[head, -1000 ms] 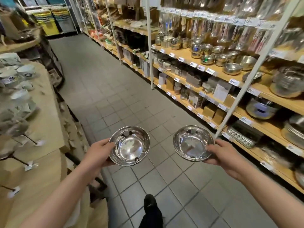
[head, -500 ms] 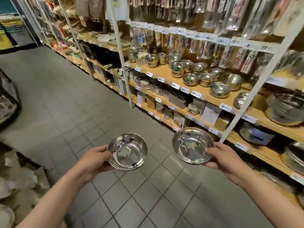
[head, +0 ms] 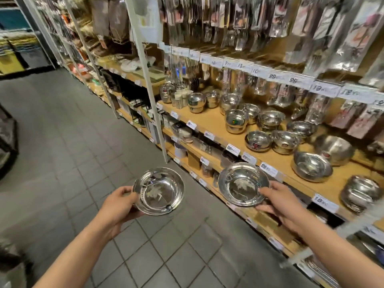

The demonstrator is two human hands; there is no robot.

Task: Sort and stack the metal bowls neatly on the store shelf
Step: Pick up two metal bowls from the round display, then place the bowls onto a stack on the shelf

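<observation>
My left hand [head: 117, 206] grips the left rim of a shallow metal bowl [head: 161, 192] over the tiled aisle floor. My right hand [head: 279, 201] grips the right rim of a second, similar metal bowl [head: 242, 183], held just in front of the wooden store shelf [head: 214, 123]. On that shelf stand several steel bowls, some stacked: a small stack [head: 235, 121], low bowls [head: 258, 141], a wide bowl [head: 311, 167] and a stack of shallow bowls [head: 360, 192] at the right.
White shelf uprights [head: 148, 84] rise from the floor left of the bowls. Packaged cutlery [head: 228, 19] hangs above the shelf, with price tags [head: 232, 149] along its edges. Lower shelves hold boxes and trays. The grey tiled aisle [head: 62, 142] runs away on the left.
The view has swung right toward the shelf and come closer. Both hands still hold their bowls, and the right bowl now sits nearer the shelf's front edge.
</observation>
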